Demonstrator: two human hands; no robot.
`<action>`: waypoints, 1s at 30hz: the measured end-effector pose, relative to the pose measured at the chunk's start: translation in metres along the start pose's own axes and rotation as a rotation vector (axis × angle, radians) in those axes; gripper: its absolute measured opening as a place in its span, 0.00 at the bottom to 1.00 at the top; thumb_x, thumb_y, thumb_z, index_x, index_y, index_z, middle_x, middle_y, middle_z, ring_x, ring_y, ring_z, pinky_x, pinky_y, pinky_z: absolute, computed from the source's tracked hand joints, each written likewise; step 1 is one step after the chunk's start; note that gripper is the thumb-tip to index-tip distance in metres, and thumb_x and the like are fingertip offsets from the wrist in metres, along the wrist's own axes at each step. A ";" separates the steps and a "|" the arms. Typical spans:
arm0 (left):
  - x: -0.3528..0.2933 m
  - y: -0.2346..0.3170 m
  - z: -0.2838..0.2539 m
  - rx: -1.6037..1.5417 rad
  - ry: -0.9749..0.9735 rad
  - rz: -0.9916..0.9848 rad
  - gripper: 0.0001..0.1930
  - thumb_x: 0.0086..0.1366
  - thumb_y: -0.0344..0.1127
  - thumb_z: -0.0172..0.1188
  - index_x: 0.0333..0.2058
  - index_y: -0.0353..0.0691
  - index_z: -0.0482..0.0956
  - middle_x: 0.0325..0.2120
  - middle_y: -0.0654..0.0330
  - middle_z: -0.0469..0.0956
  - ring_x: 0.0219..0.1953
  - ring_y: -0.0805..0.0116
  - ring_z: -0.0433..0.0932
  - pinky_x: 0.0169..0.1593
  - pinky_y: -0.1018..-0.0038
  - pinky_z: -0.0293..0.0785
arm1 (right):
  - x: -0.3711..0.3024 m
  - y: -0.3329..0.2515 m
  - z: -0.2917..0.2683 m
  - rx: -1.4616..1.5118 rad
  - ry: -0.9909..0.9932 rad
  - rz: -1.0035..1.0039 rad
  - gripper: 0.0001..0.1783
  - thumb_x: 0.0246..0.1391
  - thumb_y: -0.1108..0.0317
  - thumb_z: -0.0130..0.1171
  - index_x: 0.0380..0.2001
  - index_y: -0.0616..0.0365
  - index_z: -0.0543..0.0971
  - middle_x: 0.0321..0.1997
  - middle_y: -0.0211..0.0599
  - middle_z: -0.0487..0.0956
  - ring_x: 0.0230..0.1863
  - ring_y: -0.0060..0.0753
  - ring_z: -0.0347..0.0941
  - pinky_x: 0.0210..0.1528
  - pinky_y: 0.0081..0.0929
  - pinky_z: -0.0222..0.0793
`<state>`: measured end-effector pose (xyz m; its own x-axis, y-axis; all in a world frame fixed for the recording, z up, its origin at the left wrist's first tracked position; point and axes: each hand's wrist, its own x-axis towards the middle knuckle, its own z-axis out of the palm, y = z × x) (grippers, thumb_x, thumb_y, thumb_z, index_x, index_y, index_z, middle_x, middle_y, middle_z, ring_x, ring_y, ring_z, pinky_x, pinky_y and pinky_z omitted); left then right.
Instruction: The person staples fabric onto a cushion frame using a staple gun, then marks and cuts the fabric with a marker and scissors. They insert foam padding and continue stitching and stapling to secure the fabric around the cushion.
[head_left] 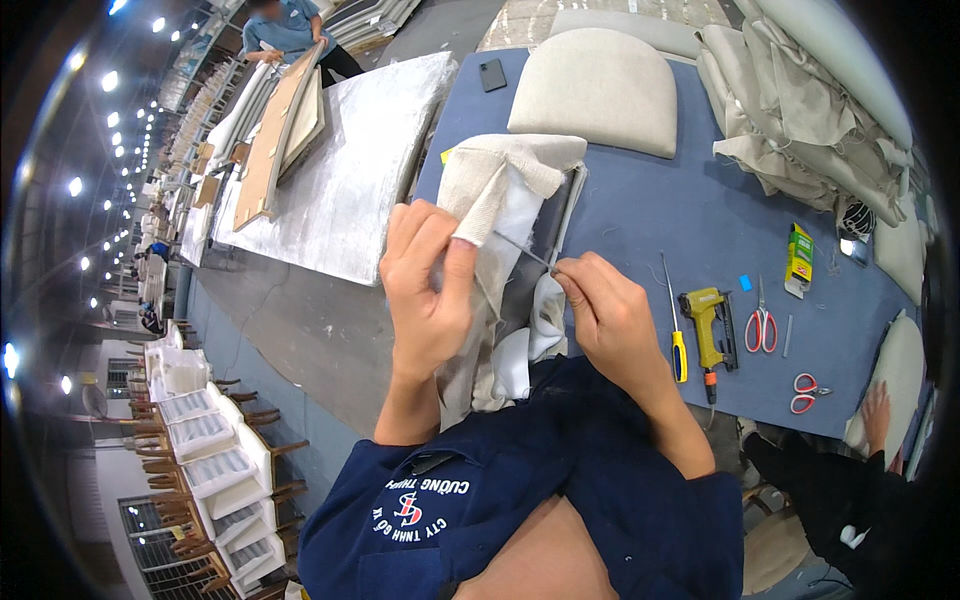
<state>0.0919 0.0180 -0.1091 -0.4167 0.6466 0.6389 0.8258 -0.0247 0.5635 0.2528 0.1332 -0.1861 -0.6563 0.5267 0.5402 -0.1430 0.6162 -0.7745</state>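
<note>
My left hand pinches a fold of beige fabric that is draped over a chair-seat frame standing against my body. My right hand holds a thin needle or pin between thumb and finger, its tip pointing up-left toward the fabric near my left thumb. White padding shows under the fabric between my two hands. Both forearms come up from my dark blue shirt.
On the blue table: a yellow staple gun, a yellow-handled screwdriver, red scissors, a second pair, a green-yellow box, a beige cushion, piled fabric covers, a phone. Another person's hand rests at right; a person works far behind.
</note>
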 end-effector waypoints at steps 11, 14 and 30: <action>-0.003 0.006 -0.009 -0.265 0.097 -0.174 0.09 0.62 0.29 0.56 0.29 0.27 0.78 0.26 0.59 0.70 0.33 0.70 0.64 0.39 0.74 0.59 | -0.002 -0.001 0.005 0.023 -0.003 0.020 0.04 0.63 0.74 0.61 0.39 0.63 0.79 0.34 0.44 0.78 0.31 0.53 0.78 0.31 0.42 0.74; -0.004 0.005 -0.012 -0.255 0.101 -0.183 0.09 0.62 0.29 0.57 0.29 0.27 0.79 0.27 0.59 0.71 0.32 0.70 0.66 0.38 0.74 0.59 | 0.000 0.000 0.003 0.027 0.000 0.052 0.04 0.63 0.74 0.61 0.39 0.64 0.79 0.34 0.44 0.78 0.31 0.54 0.77 0.31 0.42 0.74; -0.011 0.002 -0.003 0.039 0.249 -0.066 0.05 0.68 0.25 0.55 0.35 0.28 0.78 0.31 0.58 0.75 0.33 0.71 0.71 0.39 0.75 0.65 | 0.008 -0.013 -0.001 0.075 -0.037 -0.046 0.05 0.62 0.77 0.60 0.40 0.65 0.80 0.32 0.44 0.79 0.29 0.47 0.77 0.31 0.36 0.74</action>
<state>0.0969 0.0080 -0.1137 -0.5466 0.4385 0.7134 0.8057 0.0434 0.5907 0.2501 0.1300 -0.1718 -0.6748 0.4758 0.5642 -0.2279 0.5928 -0.7724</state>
